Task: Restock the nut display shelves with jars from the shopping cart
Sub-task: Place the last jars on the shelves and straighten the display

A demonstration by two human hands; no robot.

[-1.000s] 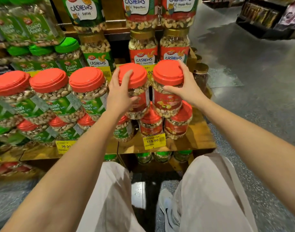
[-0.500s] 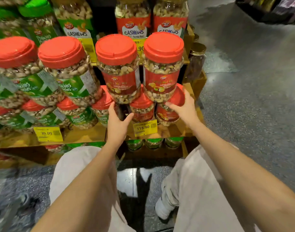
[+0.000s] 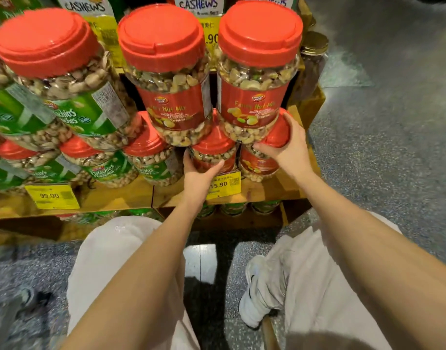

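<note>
Pale trousers and a white shoe stand on the speckled floor. On the wooden shelf, the left grip curls round the left lower nut mix jar. The right grip clasps the right lower nut mix jar just beside it. Upper Fancy Nut Mix jars rest on top of these, with pistachio jars to the left and cashew jars behind.

Grey speckled floor, glossy in patches; wooden shelf with yellow price tags.
</note>
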